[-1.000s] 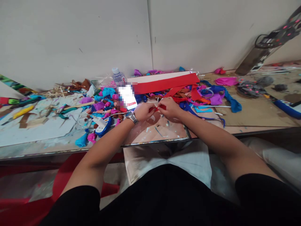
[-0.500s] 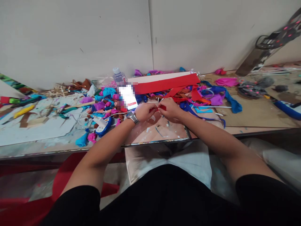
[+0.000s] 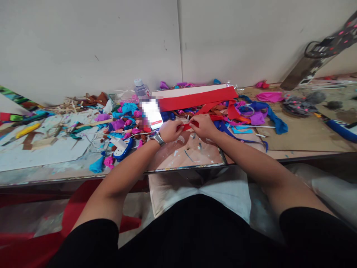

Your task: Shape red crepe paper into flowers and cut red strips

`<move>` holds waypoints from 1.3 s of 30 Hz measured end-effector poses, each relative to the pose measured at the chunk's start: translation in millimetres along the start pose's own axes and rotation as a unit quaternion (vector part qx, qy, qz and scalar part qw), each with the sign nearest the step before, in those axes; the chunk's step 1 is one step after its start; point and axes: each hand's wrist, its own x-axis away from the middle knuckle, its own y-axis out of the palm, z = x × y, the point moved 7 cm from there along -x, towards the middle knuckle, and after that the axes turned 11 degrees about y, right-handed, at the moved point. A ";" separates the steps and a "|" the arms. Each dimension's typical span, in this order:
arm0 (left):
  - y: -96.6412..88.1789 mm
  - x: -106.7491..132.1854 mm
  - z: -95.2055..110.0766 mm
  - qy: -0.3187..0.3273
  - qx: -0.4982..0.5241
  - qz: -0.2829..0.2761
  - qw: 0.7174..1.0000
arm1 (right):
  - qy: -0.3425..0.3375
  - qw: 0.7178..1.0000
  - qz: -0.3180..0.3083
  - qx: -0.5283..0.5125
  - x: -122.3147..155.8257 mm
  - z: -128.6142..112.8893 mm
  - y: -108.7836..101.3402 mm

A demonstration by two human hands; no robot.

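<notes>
Between my hands a small red strip (image 3: 186,127) is stretched, of crepe paper or cloth; I cannot tell which. My left hand (image 3: 170,131), with a watch on its wrist, pinches the strip's left end. The right end is pinched by the fingers of my right hand (image 3: 205,127). Both hands are just above the table near its front edge. Behind them lies a long flat red strip (image 3: 195,99) over a heap of coloured scraps. A lit phone (image 3: 153,114) leans beside my left hand.
A capped plastic bottle (image 3: 141,89) stands behind the phone. Left are a blue-and-white power strip (image 3: 122,149), crumpled paper pieces, a yellow cutter (image 3: 28,131) and green-handled pliers (image 3: 80,130). To the right, cardboard (image 3: 295,134) carries grey netting (image 3: 299,104) and a blue-handled tool (image 3: 341,129).
My hands have drawn slightly apart, and more of the red strip shows between them. The things on the table lie as before.
</notes>
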 end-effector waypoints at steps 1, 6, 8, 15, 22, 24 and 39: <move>0.0 0.1 -0.7 -0.005 0.001 -0.001 1.000 | 0.003 1.000 0.003 0.001 -0.2 0.4 -0.8; 1.8 0.3 -1.9 -0.002 0.010 0.001 1.000 | -0.002 1.000 -0.004 -0.002 -0.4 0.4 0.4; 2.5 0.3 -1.9 0.000 0.014 0.001 1.000 | -0.010 1.000 -0.011 -0.006 -0.5 -0.3 2.0; 2.9 -0.6 2.4 0.012 0.041 -0.002 0.999 | -0.037 0.999 -0.036 0.009 2.0 -4.8 6.4; 3.1 -0.7 2.8 0.018 0.074 0.001 0.997 | -0.055 0.998 -0.038 0.008 4.1 -8.9 5.2; 3.4 -0.8 3.1 0.023 0.095 0.003 0.995 | -0.064 0.997 -0.045 0.004 4.1 -10.4 6.1; 13.8 -2.3 -3.0 0.010 0.301 0.001 0.954 | -0.088 0.995 -0.035 -0.025 2.1 -11.6 1.6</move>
